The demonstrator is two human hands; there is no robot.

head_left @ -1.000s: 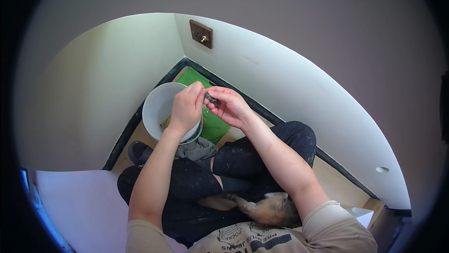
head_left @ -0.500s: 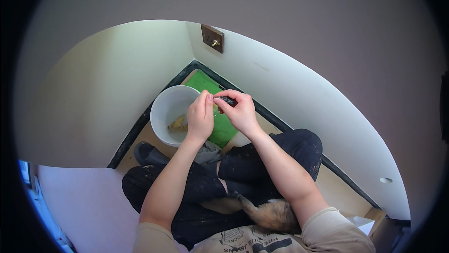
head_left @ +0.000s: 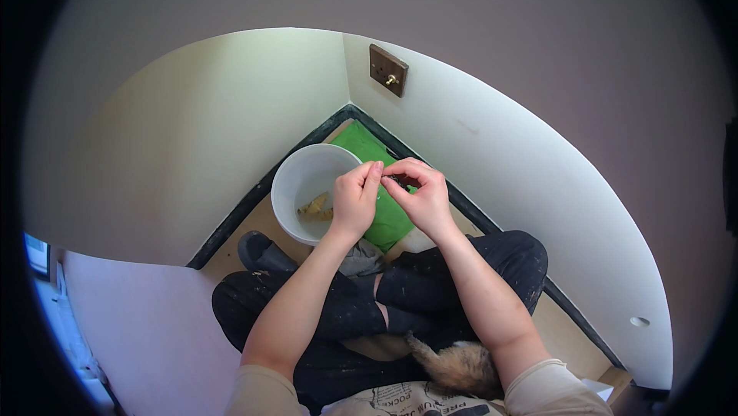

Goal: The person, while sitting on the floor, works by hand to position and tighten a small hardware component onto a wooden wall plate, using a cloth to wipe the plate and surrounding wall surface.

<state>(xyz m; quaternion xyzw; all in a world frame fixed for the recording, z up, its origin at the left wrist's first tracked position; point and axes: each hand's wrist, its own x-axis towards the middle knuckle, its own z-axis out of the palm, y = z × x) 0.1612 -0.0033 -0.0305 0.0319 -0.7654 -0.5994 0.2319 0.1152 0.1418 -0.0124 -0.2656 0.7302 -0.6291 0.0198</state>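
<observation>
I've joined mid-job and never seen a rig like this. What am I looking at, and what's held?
There's no machine: each grip is a person's bare hand. A wide fisheye camera worn on the head looks down, so straight edges bend.

The right grip pinches a small dark object, mostly hidden. The left grip is close against it; whether it holds anything is unclear.

On the left, a white bucket contains tan material. Green sheeting and grey cloth lie nearby. A furry animal lies near the right arm.
</observation>
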